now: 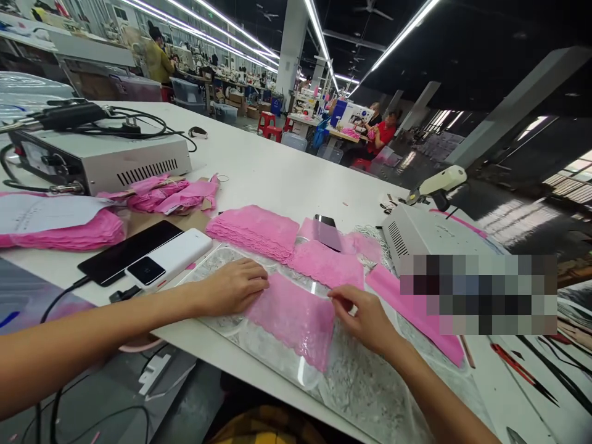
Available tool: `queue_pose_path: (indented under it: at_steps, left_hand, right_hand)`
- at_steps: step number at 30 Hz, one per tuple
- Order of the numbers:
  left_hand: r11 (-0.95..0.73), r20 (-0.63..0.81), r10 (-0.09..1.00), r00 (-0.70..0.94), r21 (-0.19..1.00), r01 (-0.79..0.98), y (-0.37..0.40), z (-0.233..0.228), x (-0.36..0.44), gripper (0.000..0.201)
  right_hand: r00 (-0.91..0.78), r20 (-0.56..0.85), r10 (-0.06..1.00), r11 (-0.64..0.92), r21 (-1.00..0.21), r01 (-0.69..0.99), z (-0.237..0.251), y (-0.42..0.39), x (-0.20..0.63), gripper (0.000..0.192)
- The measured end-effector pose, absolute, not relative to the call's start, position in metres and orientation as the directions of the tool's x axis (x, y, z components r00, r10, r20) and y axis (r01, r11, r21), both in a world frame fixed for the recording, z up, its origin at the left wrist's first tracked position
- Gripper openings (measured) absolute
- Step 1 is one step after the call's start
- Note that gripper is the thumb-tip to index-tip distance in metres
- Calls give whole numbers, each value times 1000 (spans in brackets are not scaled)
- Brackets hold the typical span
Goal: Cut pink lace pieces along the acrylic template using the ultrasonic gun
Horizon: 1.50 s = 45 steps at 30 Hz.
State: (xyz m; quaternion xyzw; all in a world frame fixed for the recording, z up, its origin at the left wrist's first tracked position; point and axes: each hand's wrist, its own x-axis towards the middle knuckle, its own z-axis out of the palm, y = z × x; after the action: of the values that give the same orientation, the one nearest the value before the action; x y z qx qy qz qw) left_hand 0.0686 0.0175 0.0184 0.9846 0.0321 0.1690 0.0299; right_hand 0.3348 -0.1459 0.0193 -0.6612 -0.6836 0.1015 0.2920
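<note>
A pink lace-like fabric piece with a scalloped edge lies on a grey marbled board, with shiny clear plastic over or around it. My left hand rests palm down at its upper left edge, fingers laid on the surface. At the upper right corner, my right hand has its fingertips bent together on the edge of the piece; whether they grip fabric or plastic is hard to see. Just behind are a thick stack of pink fabric pieces and a thinner pink layer.
On the left stand a grey machine box, a black phone and a white power bank. To the right are another box, a folded pink strip and red-handled tweezers. People work farther back.
</note>
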Motion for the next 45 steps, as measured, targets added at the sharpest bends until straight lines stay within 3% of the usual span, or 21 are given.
queue_pose_path:
  at_steps: [4,9,11,24,26,29,31,33,37,40,45]
  left_hand:
    - [-988,342,151,928,32,149,34,14,105,16]
    - [-986,270,149,951,-31,163,55,11,146,1]
    - [-985,245,150,958,-43,165,60,9,153,7]
    - [-984,290,175,941,69,162,73,11,155,17]
    - [-986,321,165,933,66,152,72,13,157,20]
    - [-991,369,134,920,59,121,67,20,160,17]
    - [-992,400,127,908,67,109,64,25,163,14]
    - [-986,433,164,886,89,139,62,29,165,15]
    - [-941,440,337,832,169,292,46,30,172,18]
    - [-897,362,440,822,227,380,23,27,186,22]
    - [-812,218,571,791,291,506,-8,28,233,50]
  right_hand:
    - [63,256,965,77,-500,862,14,-98,332,12]
    - [33,229,973,71,-429,900,6,-70,322,9]
    - [36,222,974,63,-422,905,3,-69,323,12]
    - [96,161,982,21,-603,797,4,-62,339,19]
    - [112,186,976,26,-610,792,10,-62,334,14]
    - [137,253,958,45,-603,797,18,-56,318,25]
    - [167,293,941,47,-605,794,21,-47,309,19]
    - [220,322,921,31,-623,782,25,-35,307,4]
    - [350,349,869,-5,-702,713,35,-28,326,10]
    - [462,357,812,-34,-760,648,44,-35,345,8]
    - [589,354,726,-57,-823,566,64,-52,359,6]
